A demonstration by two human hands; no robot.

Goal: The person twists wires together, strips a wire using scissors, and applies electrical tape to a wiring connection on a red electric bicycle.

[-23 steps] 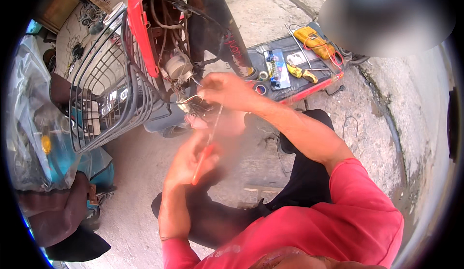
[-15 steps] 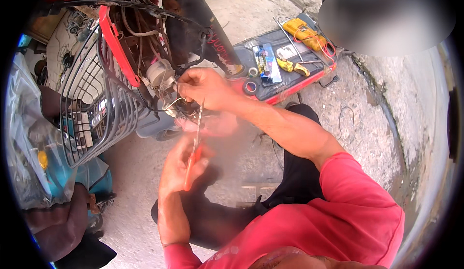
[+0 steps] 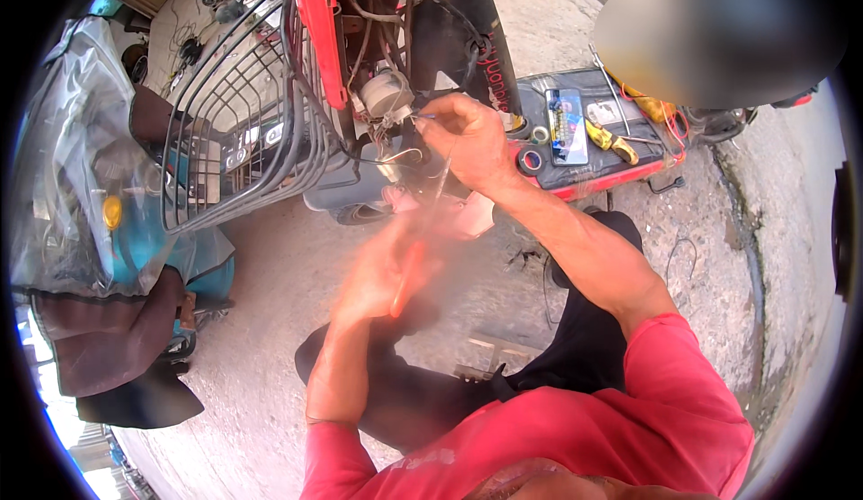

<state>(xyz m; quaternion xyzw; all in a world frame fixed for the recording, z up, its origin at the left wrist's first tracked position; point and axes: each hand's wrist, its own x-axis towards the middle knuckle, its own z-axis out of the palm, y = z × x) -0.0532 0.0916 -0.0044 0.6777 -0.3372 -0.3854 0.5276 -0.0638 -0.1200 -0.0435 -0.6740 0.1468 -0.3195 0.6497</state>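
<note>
My right hand (image 3: 469,140) is closed, thumb and forefinger pinching a thin wire (image 3: 425,117) beside a round, dusty grey housing (image 3: 387,95). That housing sits at the front of a partly stripped red scooter or bike, with loose cables (image 3: 364,1) above it. A pale wire loop hangs just below. Lower down, my left hand (image 3: 373,266) is wrapped round an orange-red handled tool (image 3: 410,277) with a thin metal shaft pointing up toward my right hand. Haze and motion blur this area, so the tool's exact kind is unclear.
A black wire basket (image 3: 241,131) stands left of the work. At right, a red-edged dark board (image 3: 575,176) bears a phone (image 3: 567,127), tape rolls (image 3: 530,160), a yellow-handled tool (image 3: 611,140) and a yellow meter. A plastic-covered teal vehicle (image 3: 135,230) is far left.
The whole view has shifted, so the scene sits further right and higher. My right hand still pinches at the housing; my left hand, still on the tool, is more blurred.
</note>
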